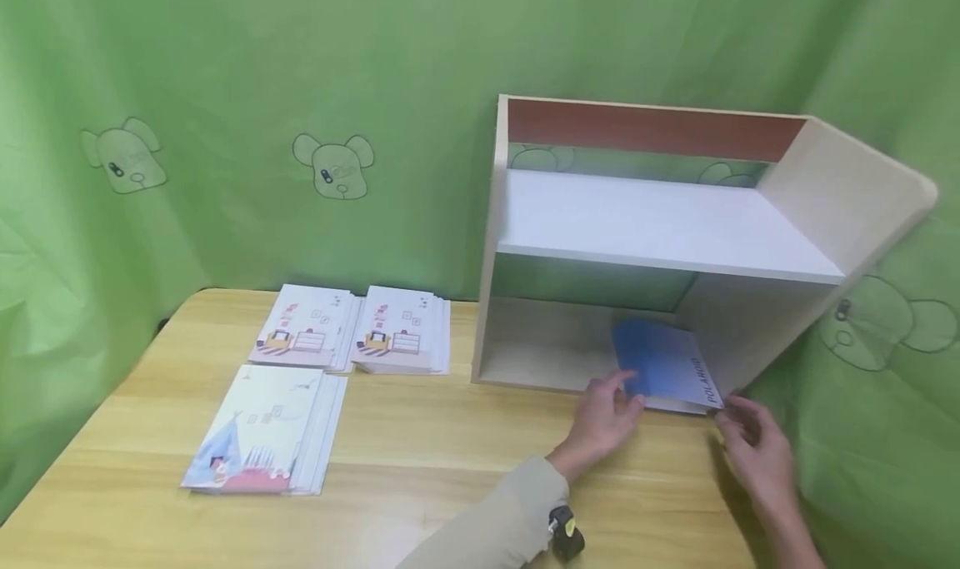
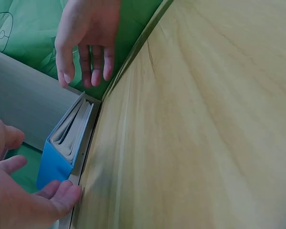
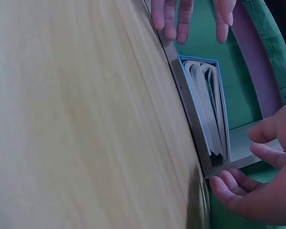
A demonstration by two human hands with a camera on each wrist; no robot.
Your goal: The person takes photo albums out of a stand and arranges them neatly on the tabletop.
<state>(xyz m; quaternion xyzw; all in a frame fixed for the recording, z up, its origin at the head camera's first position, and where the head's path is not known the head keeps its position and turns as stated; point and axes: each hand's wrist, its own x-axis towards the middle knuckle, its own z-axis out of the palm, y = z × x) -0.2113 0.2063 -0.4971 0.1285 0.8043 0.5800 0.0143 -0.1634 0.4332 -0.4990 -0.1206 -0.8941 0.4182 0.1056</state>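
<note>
A blue photo album [image 1: 663,365] marked POLAROID lies flat on the bottom board of a pale wooden shelf unit [image 1: 667,219], against the right side panel. Its page edges face the table, as the album [image 3: 207,105] shows in the right wrist view. By the spine, my left hand [image 1: 603,419] has its fingers spread loosely, fingertips right at the blue cover. At the album's right front corner is my right hand [image 1: 757,448], with relaxed, bent fingers holding nothing. The left wrist view shows a gap between this right hand [image 2: 88,33] and the album.
Two stacks of white illustrated booklets, a left one [image 1: 303,323] and a right one [image 1: 397,327], lie at the back of the wooden table [image 1: 420,444]. Another stack with a tent picture [image 1: 255,427] lies in front. A green curtain [image 1: 225,236] hangs behind and at the right.
</note>
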